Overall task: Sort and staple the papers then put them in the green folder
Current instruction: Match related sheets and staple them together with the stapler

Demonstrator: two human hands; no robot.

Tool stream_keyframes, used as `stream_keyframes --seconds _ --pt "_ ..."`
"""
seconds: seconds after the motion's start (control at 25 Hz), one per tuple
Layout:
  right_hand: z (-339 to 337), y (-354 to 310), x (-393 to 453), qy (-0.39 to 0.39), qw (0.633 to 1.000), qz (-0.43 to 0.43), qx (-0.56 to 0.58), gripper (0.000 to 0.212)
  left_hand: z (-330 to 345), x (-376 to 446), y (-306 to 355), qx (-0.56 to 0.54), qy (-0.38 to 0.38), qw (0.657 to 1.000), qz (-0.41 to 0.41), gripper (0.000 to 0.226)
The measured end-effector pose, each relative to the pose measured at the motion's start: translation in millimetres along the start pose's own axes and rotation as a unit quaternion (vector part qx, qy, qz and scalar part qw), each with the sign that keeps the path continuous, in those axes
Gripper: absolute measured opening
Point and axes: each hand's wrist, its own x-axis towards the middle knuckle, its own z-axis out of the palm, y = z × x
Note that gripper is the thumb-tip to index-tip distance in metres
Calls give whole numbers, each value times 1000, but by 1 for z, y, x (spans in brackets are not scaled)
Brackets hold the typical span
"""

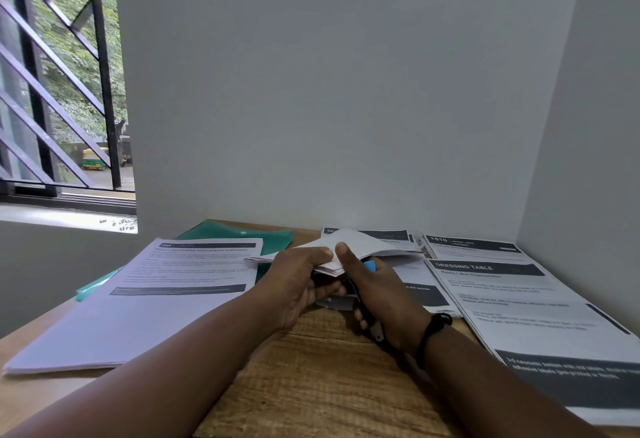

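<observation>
Stapler (369,293) is mostly hidden: we see only a blue tip near the right thumb, a dark body under the fingers and a metal end below the palm, so we cannot tell if its mouth is closed on the paper. Our right hand (382,302) has its grip wrapped around this stapler. Our left hand (303,281) pinches a small bundle of papers (349,247) between thumb and fingers; the bundle is bent, its far sheets lift up, and its near corner lies just at the stapler's front. What is printed on it is hidden from us.

The green folder (242,235) lies at the back left of the desk (311,378), well apart from both hands, and a large left stack (166,295) covers most of it. At the right lies a stack headed "DRESSING TABLE" (540,313), cut off by the frame edge, and behind it another stack (474,247) with small blurred text. More sheets (420,293) lie under the hands, partly covered.

The desk is of wood and stands in a corner of grey walls. A barred window (62,84) at the left shows trees. A dark band (434,328) sits on the right wrist.
</observation>
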Motion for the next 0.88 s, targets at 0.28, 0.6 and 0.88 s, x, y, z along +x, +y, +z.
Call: stream_keyframes --seconds 0.28,0.6,0.88 --pt "-12 -8 2 -27 995 65 70 65 0 1 7 -25 22 997 68 19" --pt "-21 -14 -1 -205 933 66 288 42 -5 -13 18 161 13 957 241 55" --pt "-24 -13 1 -135 948 -1 290 25 -4 -17 17 265 8 924 274 71"
